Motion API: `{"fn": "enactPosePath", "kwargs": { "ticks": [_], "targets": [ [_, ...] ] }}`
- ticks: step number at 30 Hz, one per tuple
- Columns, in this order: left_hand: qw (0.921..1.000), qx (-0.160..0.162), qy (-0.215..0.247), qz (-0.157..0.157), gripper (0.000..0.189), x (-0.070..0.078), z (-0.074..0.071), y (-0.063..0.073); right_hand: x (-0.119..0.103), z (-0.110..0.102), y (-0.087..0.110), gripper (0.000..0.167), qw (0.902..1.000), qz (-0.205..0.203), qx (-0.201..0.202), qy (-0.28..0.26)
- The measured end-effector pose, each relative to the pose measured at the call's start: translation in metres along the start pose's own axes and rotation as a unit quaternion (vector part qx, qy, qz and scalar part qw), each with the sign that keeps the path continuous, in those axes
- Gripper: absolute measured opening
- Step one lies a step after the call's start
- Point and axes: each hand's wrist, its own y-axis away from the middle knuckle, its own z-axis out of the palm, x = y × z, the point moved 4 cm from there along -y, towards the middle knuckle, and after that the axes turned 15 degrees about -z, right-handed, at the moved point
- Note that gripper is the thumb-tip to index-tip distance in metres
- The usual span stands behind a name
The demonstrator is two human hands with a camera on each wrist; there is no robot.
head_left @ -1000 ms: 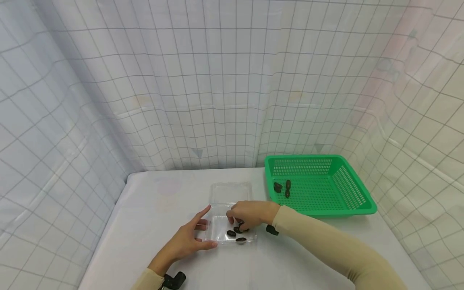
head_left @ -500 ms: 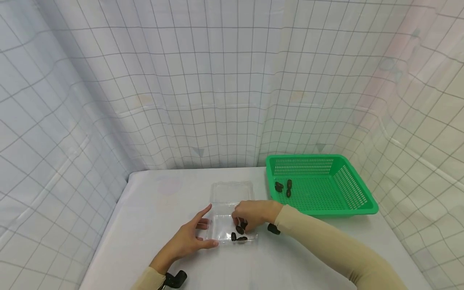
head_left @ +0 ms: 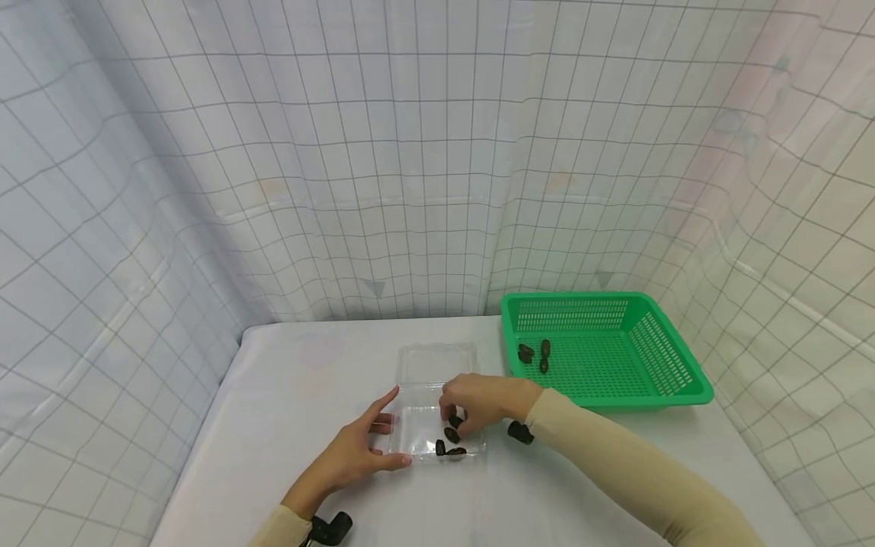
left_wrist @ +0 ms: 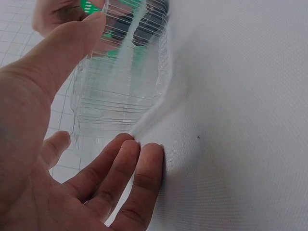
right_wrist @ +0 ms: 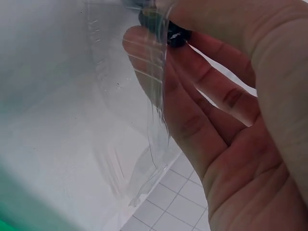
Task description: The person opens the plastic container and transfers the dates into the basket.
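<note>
A clear plastic clamshell box (head_left: 418, 433) lies with its lid (head_left: 437, 363) laid back on the white table. Several small dark oval pieces, possibly dates, are in its right half; two pieces (head_left: 450, 450) lie end to end along the front wall, and another piece (head_left: 452, 434) sits just behind them. My right hand (head_left: 481, 403) reaches into the box from the right and pinches a dark oval piece (right_wrist: 178, 37) between thumb and fingers. My left hand (head_left: 352, 452) spreads along the box's left side, thumb at the front corner, fingertips (left_wrist: 153, 151) by the tablecloth.
A green perforated basket (head_left: 673, 342) stands at the back right, holding several more dark pieces (head_left: 544, 355) at its left end. White gridded curtains (head_left: 383, 190) enclose the table (head_left: 287, 395) at the back and both sides.
In the box, dark pieces have shifted, one now standing against the front wall beside another. My right hand has moved slightly right and back; the left hand keeps its place.
</note>
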Motion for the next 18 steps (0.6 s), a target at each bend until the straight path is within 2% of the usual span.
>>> {"fn": "enactPosePath", "kwargs": {
  "ticks": [9,18],
  "targets": [
    [1.0000,0.002,-0.005,-0.006,0.121,-0.001,0.000,0.000,-0.003,-0.010,0.012,0.025,0.9975,-0.010,0.049,-0.050],
    [1.0000,0.001,-0.006,-0.001,0.122,-0.001,0.000,-0.001,-0.004,-0.026,0.029,0.030,0.9924,-0.025,0.093,-0.076]
  ]
}}
